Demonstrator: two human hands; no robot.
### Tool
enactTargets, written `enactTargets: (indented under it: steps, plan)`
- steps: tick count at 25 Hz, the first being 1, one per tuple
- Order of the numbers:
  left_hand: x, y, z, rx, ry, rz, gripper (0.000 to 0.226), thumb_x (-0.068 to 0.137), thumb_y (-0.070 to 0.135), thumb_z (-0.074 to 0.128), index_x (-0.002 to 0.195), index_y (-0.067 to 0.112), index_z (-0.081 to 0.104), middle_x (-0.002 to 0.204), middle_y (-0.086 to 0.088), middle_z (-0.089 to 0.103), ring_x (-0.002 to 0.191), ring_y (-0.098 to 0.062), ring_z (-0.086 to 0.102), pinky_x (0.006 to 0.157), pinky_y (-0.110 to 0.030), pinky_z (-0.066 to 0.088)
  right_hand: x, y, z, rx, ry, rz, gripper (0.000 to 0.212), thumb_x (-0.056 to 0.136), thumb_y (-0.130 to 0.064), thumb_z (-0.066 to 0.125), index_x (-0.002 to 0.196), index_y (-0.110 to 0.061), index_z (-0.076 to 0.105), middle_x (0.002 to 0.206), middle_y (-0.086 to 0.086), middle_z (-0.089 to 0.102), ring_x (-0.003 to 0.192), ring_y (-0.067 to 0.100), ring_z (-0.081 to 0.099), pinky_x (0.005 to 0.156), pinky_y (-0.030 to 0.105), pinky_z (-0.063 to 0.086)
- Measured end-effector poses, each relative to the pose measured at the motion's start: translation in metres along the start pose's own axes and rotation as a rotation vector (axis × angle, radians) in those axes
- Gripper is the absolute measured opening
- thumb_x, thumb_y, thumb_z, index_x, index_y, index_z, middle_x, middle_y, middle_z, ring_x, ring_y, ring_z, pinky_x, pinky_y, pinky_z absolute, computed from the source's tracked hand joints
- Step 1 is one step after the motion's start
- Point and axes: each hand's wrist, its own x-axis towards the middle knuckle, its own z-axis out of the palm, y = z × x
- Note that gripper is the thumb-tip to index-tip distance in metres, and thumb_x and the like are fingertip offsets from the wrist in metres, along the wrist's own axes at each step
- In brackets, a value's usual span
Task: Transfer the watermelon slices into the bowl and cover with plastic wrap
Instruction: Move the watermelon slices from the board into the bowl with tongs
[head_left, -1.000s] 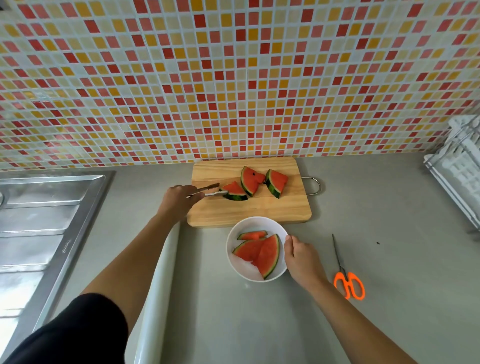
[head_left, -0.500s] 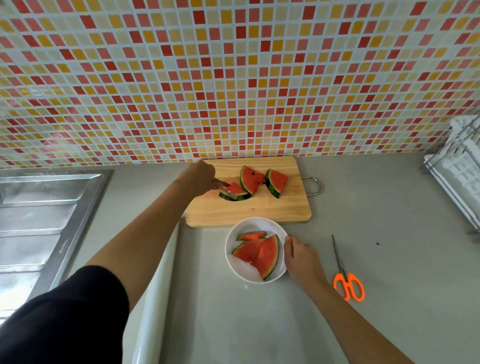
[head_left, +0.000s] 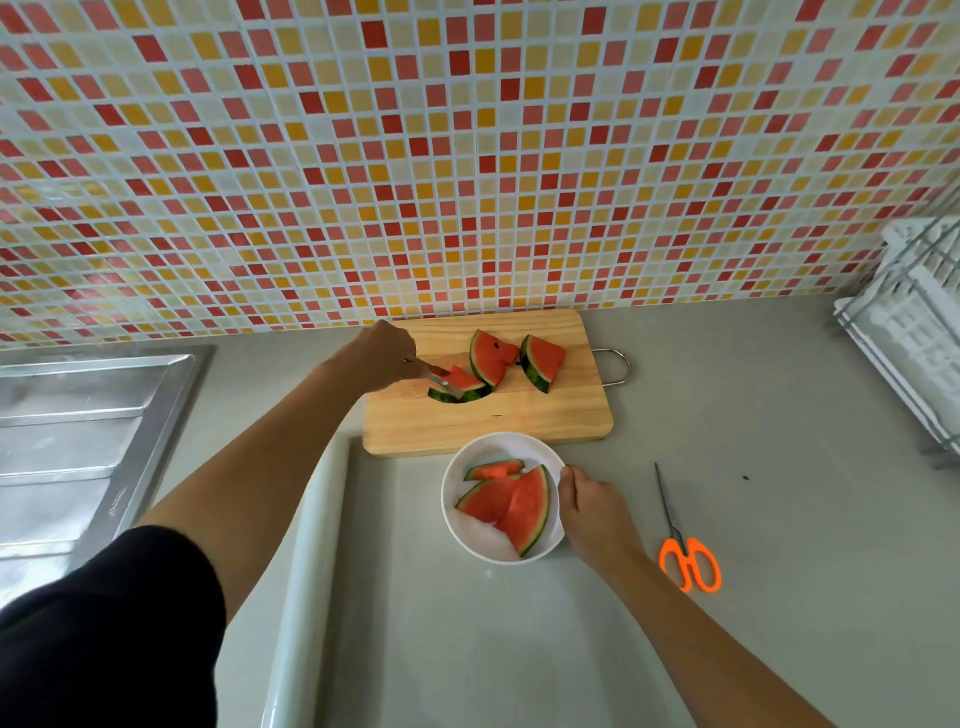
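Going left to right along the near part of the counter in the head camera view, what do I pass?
sink → plastic wrap roll → white bowl → orange scissors → white dish rack

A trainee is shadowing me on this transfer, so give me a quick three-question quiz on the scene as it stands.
1. True or false: three watermelon slices lie on the cutting board.
2. What does the right hand touch? A) the bowl B) the scissors C) the plastic wrap roll
3. Fill in: the left hand holds ___ closed on the board's leftmost slice.
Key: 1 true; 2 A; 3 tongs.
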Motion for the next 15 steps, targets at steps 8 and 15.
enactTargets:
  steps: [8,15]
  plan:
    - [0.001,0.038,-0.005,0.251,-0.016,-0.022,0.035,0.090,0.036,0.059,0.101,0.003,0.062,0.081,-0.005,0.052,0.072,-0.020,0.052,0.062,-0.029,0.046,0.000,0.001,0.002,-0.032,0.030,-0.026,0.031,0.096,-0.019,0.037,0.079,-0.002,0.056,0.076,0.026,0.066,0.072,0.042,0.059,0.057,0.035,0.029]
    - [-0.004,0.040,0.003,0.172,0.013,-0.052,0.027,0.091,0.027,0.058,0.095,0.001,0.064,0.072,-0.004,0.049,0.069,-0.020,0.051,0.058,-0.028,0.041,-0.001,-0.002,0.001,-0.020,0.012,-0.011,0.031,0.097,-0.021,0.035,0.076,-0.006,0.053,0.079,0.026,0.066,0.075,0.041,0.060,0.059,0.035,0.029]
